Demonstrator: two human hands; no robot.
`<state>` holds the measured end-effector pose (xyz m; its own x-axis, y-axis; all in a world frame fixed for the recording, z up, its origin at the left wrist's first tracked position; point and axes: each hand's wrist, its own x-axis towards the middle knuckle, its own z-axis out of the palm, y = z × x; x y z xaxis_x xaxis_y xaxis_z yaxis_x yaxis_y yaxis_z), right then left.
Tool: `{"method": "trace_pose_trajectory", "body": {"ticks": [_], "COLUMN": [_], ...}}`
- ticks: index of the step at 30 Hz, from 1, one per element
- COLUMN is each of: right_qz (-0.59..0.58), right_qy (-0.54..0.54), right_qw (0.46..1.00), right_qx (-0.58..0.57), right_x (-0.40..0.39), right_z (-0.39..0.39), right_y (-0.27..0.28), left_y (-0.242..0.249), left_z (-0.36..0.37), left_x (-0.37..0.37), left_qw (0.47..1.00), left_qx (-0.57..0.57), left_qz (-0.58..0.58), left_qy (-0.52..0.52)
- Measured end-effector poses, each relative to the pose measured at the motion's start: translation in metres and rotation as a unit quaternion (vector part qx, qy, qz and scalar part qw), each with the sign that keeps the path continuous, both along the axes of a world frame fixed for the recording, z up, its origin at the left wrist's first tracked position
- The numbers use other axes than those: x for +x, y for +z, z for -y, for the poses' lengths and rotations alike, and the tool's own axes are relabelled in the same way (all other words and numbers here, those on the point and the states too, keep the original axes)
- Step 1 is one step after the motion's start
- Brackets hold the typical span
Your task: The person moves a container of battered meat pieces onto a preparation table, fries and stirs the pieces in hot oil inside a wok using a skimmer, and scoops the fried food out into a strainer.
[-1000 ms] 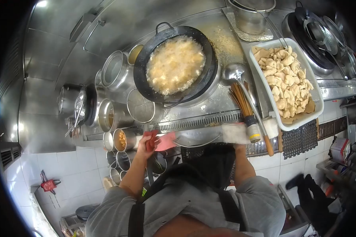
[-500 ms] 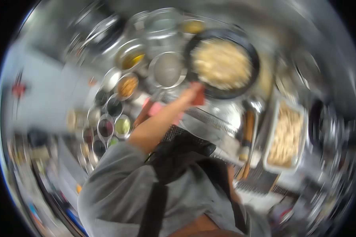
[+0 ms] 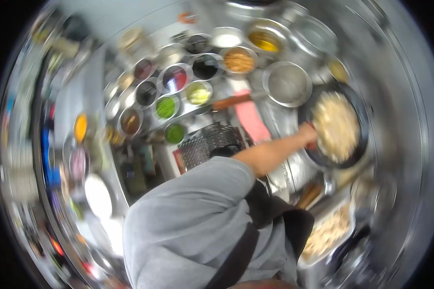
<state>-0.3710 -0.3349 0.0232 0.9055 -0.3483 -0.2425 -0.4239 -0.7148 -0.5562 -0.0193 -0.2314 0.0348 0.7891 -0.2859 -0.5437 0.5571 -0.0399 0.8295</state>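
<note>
1. Since half a second ago, the view has swung, carrying the wok [image 3: 363,144] from about one o'clock to three o'clock; the left hand [image 3: 305,136] remains near its rim, whereas a second ago it was well apart from it.
2. Seen from above, the wok sits on the steel worktop [image 3: 300,171] with its mouth facing up at the camera. Its outline is oval, the long axis running roughly from twelve to six o'clock; blur hides which way any handle points.
3. Pale, bubbling contents [image 3: 336,127] fill much of the wok.
4. With the arm stretching towards three o'clock, the left hand is bunched around a red cloth [image 3: 313,145] at the wok's eight-to-nine o'clock edge. Individual fingers are blurred, so I cannot tell whether they also grip the metal.
5. Out of sight is the right hand; I cannot tell its state.
6. Near the wok's ten o'clock side lies a round strainer [image 3: 288,84]. Further left, a wooden handle [image 3: 231,102] points just above three o'clock, beside a pink cloth [image 3: 253,120].
7. Between four and five o'clock stands a tray [image 3: 351,226] of pale pieces [image 3: 329,232].
</note>
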Motion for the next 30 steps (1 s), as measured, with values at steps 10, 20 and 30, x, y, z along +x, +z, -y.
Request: {"method": "trace_pose_trajectory", "body": {"ticks": [10,20,30], "right_qz": [0.159,0.071,0.171], "right_qy": [-0.12,-0.397,-0.702], "right_qw": [0.974,0.912,0.691], "right_qx": [0.108,0.079,0.029], "right_x": [0.011,-0.095,-0.195], "right_z": [-0.057,-0.059,-0.024], "right_y": [0.065,0.027,0.013], "left_y": [-0.093,-0.002,-0.075], "left_z": [-0.011,-0.008,-0.205], "left_x": [0.088,-0.002,0.005], "left_qw": [0.946,0.988,0.862], "left_qx": [0.133,-0.141,0.339], "left_qz": [0.107,-0.008,0.329], "left_qy": [-0.277,-0.065,-0.184]}}
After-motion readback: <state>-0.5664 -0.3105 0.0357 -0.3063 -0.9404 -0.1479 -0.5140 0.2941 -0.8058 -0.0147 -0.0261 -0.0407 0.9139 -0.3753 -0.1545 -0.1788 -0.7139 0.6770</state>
